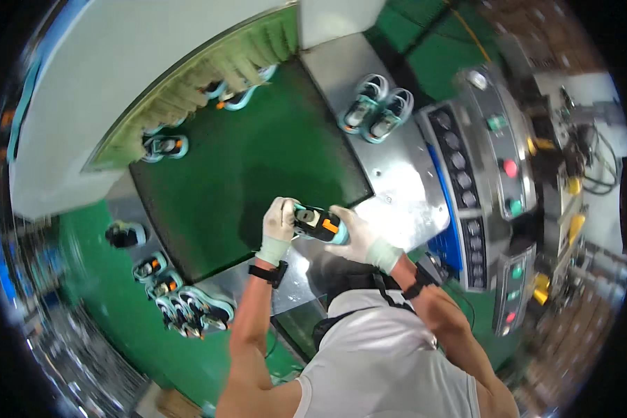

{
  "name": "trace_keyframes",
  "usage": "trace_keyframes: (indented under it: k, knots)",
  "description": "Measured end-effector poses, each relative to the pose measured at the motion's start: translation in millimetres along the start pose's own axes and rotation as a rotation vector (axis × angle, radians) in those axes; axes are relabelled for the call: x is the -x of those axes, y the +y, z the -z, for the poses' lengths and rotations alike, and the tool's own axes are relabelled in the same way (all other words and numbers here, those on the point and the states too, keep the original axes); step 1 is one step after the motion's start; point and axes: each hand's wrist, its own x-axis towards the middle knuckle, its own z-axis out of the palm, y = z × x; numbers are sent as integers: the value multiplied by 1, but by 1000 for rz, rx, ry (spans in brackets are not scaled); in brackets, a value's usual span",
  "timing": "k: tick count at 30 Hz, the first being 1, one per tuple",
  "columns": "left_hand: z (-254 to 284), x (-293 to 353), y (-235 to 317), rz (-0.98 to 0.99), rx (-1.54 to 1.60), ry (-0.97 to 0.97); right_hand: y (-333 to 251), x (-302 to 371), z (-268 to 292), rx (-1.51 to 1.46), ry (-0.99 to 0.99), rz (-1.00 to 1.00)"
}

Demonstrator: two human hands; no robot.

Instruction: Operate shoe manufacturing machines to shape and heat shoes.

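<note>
Between my two hands, over the near edge of the green conveyor belt [258, 153], is a black and light-blue sneaker [313, 221] with an orange patch. My left hand [279, 221], in a white glove, grips one end of it with the fingers wrapped round. At the other end, my gloved right hand [357, 238] closes on the shoe from the right side. The shoe's underside is hidden. Beyond, on the metal ledge at the back right, a pair of similar sneakers [376, 109] stands side by side.
A fringed curtain [209, 70] hangs across the belt's far end, with a sneaker [166, 147] in front of it and others partly under it. More sneakers [195, 310] stand in a row along the left. Control panels [491, 164] with dials and coloured buttons line the right.
</note>
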Motion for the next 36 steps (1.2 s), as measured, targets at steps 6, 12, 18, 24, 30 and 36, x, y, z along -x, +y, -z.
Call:
trace_keyframes:
  k: [6, 12, 18, 24, 30, 36]
  knots:
    - [-72, -31, 145, 100, 225, -279, -1, 116, 79, -98, 428, -39]
    - [-187, -11, 278, -626, -16, -594, 28, 274, 104, -373, 682, -212]
    - [-301, 77, 409, -1417, -187, -855, 65, 357, 132, -293, 966, -323]
    - [-385, 140, 511, -1447, 128, -1145, 110, 460, 93, -1085, 1458, 107]
    - [-416, 124, 515, -1058, 59, -968, 161, 472, 50, -1420, 1703, 256]
    - [-462, 123, 544, -918, -296, -1113, 143, 525, 64, -1402, 2022, 324]
